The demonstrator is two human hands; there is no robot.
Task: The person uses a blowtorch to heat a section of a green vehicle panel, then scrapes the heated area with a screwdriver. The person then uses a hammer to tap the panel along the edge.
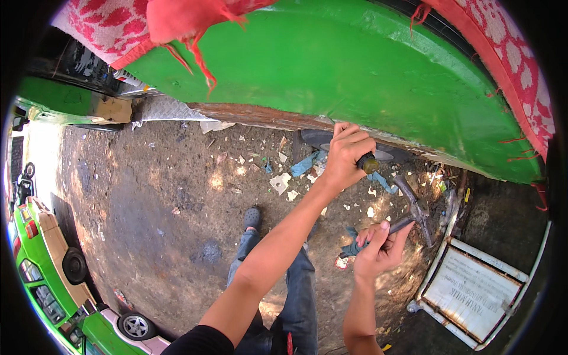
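While the left hand (346,155) gripped a chisel (369,163) against the green panel's (331,71) rusty lower edge, the right hand (378,248) clenched a hammer (414,213); short, square blows seemed wisest.

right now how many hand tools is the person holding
2. A yellow-handled chisel or screwdriver is gripped in the left hand against the lower edge of the green metal body panel. A dark metal hammer is in the right hand, lower right.
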